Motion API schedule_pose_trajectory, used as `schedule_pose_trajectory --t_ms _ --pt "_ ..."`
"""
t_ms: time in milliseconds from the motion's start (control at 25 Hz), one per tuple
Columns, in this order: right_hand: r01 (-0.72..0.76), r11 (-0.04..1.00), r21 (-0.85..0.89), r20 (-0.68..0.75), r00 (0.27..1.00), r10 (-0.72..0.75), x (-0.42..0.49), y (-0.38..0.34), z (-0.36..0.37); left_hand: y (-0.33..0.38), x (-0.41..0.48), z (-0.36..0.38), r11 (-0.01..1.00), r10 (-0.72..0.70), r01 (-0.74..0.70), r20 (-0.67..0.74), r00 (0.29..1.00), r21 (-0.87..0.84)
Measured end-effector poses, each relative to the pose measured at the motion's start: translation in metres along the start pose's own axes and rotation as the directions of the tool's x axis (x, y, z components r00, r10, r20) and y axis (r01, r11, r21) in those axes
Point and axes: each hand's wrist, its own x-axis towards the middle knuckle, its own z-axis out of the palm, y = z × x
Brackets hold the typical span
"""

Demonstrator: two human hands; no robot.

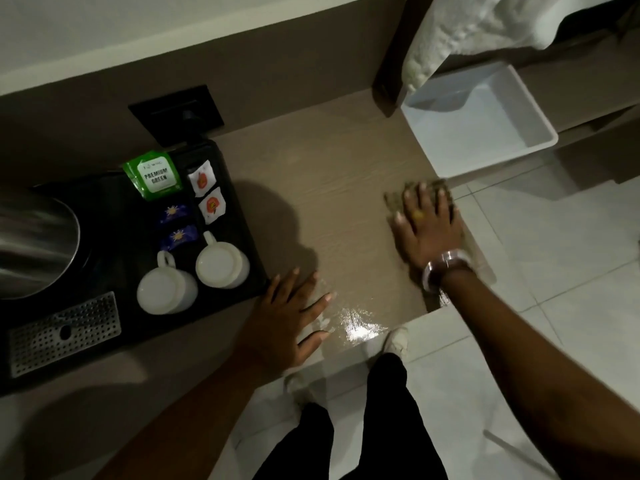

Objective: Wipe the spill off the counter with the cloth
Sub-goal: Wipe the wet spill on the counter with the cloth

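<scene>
While right hand (427, 226) presses flat, cloth (398, 199) looks crumpled, olive; left hand (287, 320) spread.

counter (332, 188) | on it: spill (356, 323), cloth (394, 199), black tray (239, 202)

Dim, warm lighting overall. Glare on the wet patch (356, 323) at the counter (329, 174) front edge. Soft shadow beside the black tray (239, 202). Kettle (34, 244) area underexposed. Wide-angle bending at edges; slight softness throughout
</scene>
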Motion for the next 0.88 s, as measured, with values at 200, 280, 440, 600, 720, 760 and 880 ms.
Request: schedule_pose_trajectory --t_ms 200,280,440,600,720,760,880 --pt "0.308 0.951 -0.036 0.1 0.948 -0.303 0.016 -0.117 0.018 0.004 0.0 -0.006 0.999 -0.033 0.034 0.041 0.999 -0.024" --pt "0.464 0.884 -0.059 0.141 0.88 -0.453 -0.046 -0.102 0.033 0.003 0.001 -0.004 1.0 -0.021 0.021 0.038 0.999 -0.003" --pt "0.241 0.97 -0.03 0.141 0.962 -0.234 -0.1 -0.017 0.023 -0.001 0.0 0.003 1.0 0.002 -0.003 -0.027 1.0 -0.012" --pt "-0.051 0.996 0.068 0.045 0.998 0.048 0.017 -0.038 -0.002 0.0 -0.001 0.007 1.0 -0.005 0.004 -0.051 0.999 -0.014" --pt "0.218 0.976 -0.002 0.083 0.973 -0.217 0.069 -0.108 0.006 -0.003 0.002 0.007 1.0 -0.009 0.009 -0.023 1.0 -0.019" --pt "0.361 0.932 -0.041 0.109 0.929 -0.355 0.061 -0.122 0.014 -0.003 0.002 0.006 1.0 -0.006 0.006 -0.018 1.0 -0.022" --pt "0.583 0.811 -0.043 0.068 0.812 -0.58 -0.016 -0.098 0.034 0.001 -0.001 0.001 0.998 -0.018 0.018 0.003 1.0 -0.057"
